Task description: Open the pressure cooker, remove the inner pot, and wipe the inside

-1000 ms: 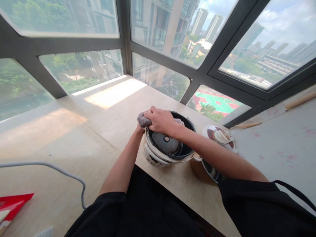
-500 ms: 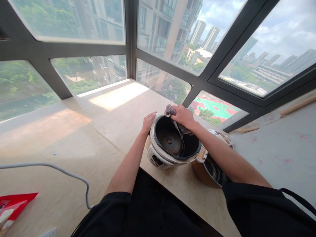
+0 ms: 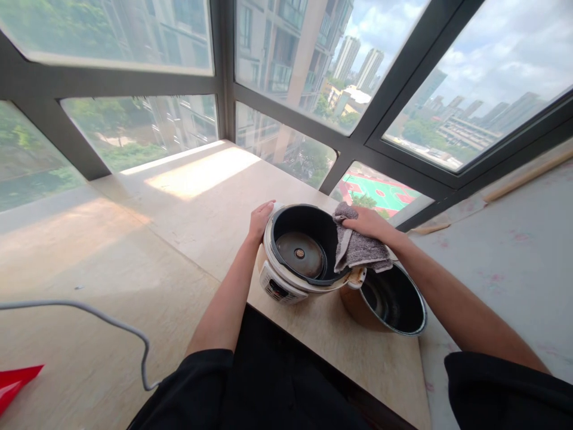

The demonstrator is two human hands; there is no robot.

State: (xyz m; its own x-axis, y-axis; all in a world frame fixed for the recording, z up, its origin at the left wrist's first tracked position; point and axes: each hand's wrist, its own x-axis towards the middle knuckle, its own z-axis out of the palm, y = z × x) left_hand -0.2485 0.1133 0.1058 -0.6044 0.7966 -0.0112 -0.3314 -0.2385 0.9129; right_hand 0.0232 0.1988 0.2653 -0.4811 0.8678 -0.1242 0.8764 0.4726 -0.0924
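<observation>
A white electric cooker (image 3: 286, 285) stands on the stone-patterned counter, its lid off and its dark inside showing a round plate (image 3: 299, 253). My left hand (image 3: 261, 220) lies against the cooker's outer left side, its fingers together along the rim. My right hand (image 3: 369, 223) grips a grey-brown cloth (image 3: 360, 249), which hangs over the cooker's right rim. Right of the cooker sits a round inner pot (image 3: 385, 298) with a dark inside, partly behind the cloth and the cooker's handle.
A grey cable (image 3: 102, 316) runs across the counter (image 3: 179, 286) at the left. The corner of a red packet (image 3: 18, 382) shows at the lower left. Windows enclose the far side, and a patterned wall (image 3: 505, 269) rises at the right.
My right hand has lifted the cloth out of the cooker and moved right to its rim. More of the inner pot shows. My left hand stays on the cooker; the view has shifted slightly.
</observation>
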